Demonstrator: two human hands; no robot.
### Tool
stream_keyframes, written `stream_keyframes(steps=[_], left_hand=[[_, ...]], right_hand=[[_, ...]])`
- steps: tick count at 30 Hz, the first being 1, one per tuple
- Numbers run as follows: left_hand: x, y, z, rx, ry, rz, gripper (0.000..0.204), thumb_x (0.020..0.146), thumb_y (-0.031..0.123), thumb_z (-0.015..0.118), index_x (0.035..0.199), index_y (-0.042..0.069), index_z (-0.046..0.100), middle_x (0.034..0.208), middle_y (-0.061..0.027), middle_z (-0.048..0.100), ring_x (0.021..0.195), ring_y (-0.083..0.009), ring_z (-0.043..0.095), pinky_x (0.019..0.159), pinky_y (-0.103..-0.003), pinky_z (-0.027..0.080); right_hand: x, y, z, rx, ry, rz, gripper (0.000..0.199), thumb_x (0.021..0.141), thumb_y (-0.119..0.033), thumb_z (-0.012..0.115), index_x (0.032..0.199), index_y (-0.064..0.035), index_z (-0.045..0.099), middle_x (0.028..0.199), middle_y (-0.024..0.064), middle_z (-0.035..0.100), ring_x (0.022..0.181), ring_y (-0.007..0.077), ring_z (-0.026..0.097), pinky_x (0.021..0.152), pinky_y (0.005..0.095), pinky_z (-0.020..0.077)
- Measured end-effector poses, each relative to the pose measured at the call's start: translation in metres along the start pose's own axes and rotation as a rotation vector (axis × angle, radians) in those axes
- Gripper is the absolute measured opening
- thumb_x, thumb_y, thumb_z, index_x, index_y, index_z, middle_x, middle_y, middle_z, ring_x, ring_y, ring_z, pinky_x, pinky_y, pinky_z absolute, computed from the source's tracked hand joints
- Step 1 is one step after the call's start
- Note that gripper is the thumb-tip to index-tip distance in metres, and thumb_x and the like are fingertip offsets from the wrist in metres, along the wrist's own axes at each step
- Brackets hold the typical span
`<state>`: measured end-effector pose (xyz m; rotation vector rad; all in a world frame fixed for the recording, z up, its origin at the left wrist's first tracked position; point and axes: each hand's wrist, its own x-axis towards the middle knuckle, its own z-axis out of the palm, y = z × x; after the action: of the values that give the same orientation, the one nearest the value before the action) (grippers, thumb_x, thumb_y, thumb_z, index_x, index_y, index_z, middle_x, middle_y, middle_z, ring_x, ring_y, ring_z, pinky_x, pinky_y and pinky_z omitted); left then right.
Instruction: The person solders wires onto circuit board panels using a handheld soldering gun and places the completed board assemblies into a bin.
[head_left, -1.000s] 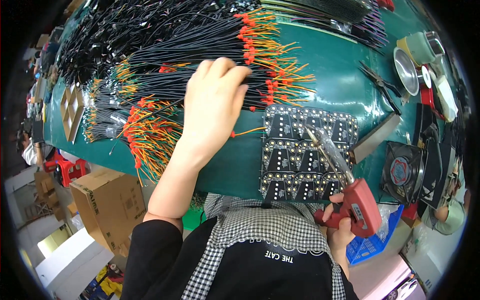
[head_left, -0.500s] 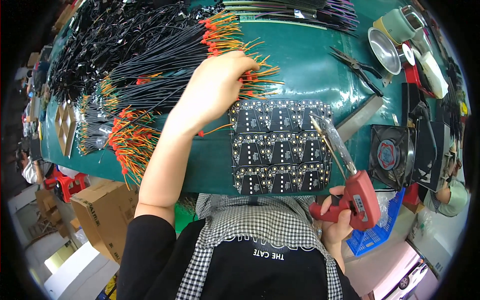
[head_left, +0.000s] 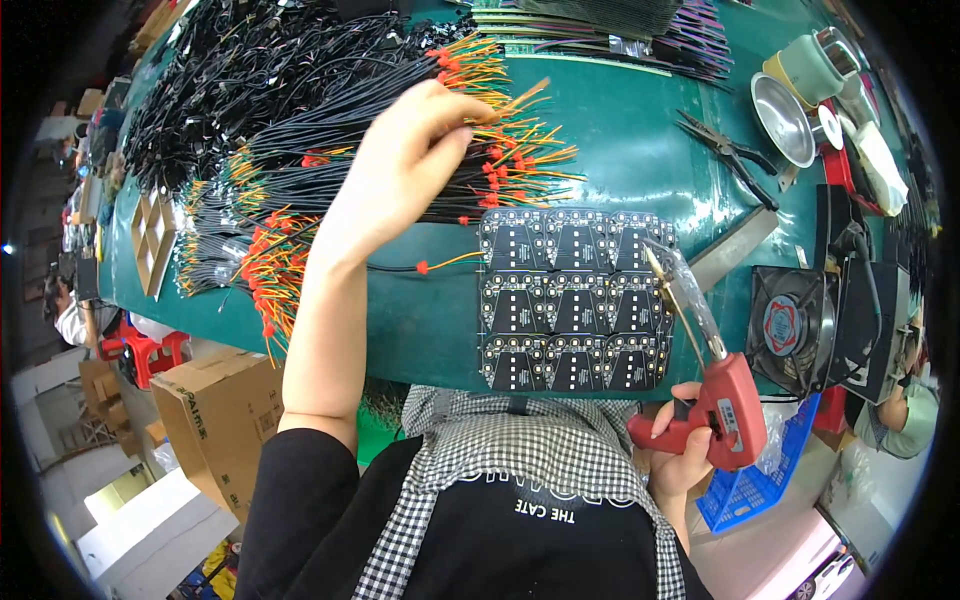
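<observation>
My left hand (head_left: 415,150) is over the bundles of black cables at the far side of the panel. Its thumb and fingers pinch a few orange-tipped wires (head_left: 522,100), whose ends stick out to the right. My right hand (head_left: 682,450) grips a red soldering gun (head_left: 728,415) by its handle. The gun's tip is over the right column of a panel of black circuit boards (head_left: 575,300) with small yellow and white parts. One black cable with a red collar (head_left: 422,267) lies with its orange end at the panel's left edge.
More cables with red collars (head_left: 270,260) and a tangle of black leads (head_left: 250,90) cover the left of the green table. At right are pliers (head_left: 730,150), a flat metal bar (head_left: 735,250), a metal dish (head_left: 782,120) and a fan (head_left: 793,320). A cardboard box (head_left: 215,420) stands below left.
My left hand has lifted and drawn back slightly from the cable bundle, with orange wire ends now pinched in its fingers. The soldering gun stays over the panel. The whole view has shifted a little.
</observation>
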<state>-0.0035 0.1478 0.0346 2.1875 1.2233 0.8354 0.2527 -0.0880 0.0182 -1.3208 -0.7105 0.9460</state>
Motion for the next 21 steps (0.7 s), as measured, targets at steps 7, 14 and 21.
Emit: stream_keyframes(steps=[7, 14, 21], left_hand=[[0.002, 0.028, -0.028, -0.316, 0.179, -0.252, 0.014, 0.088, 0.011, 0.054, 0.085, 0.000, 0.062, 0.064, 0.0078, 0.048, 0.057, 0.0006, 0.036, 0.050, -0.017, 0.028], [-0.021, 0.053, -0.122, -0.971, 0.588, 0.240, 0.019, 0.093, 0.017, 0.047, 0.098, 0.000, 0.054, 0.061, 0.0025, 0.027, 0.053, -0.0075, 0.022, 0.048, -0.024, 0.020], [-0.044, 0.044, -0.235, -0.878, 0.664, 0.289, 0.025, 0.089, 0.011, 0.046, 0.066, 0.004, 0.038, 0.063, -0.0010, 0.026, 0.056, -0.0126, 0.023, 0.052, -0.029, 0.019]], right_hand=[[-0.001, 0.002, -0.004, 0.004, -0.058, -0.034, 0.066, 0.082, -0.041, 0.059, 0.125, 0.0029, 0.034, 0.100, 0.0182, 0.053, 0.058, 0.0166, 0.053, 0.050, 0.0256, 0.0441], [-0.005, 0.004, -0.008, 0.019, -0.031, -0.044, 0.060, 0.083, -0.039, 0.057, 0.119, 0.0044, 0.037, 0.099, 0.0187, 0.053, 0.057, 0.0174, 0.052, 0.047, 0.0255, 0.0434], [-0.007, 0.007, -0.014, 0.036, -0.002, -0.069, 0.058, 0.083, -0.039, 0.057, 0.117, 0.0048, 0.038, 0.097, 0.0182, 0.052, 0.057, 0.0169, 0.051, 0.046, 0.0254, 0.0424]])
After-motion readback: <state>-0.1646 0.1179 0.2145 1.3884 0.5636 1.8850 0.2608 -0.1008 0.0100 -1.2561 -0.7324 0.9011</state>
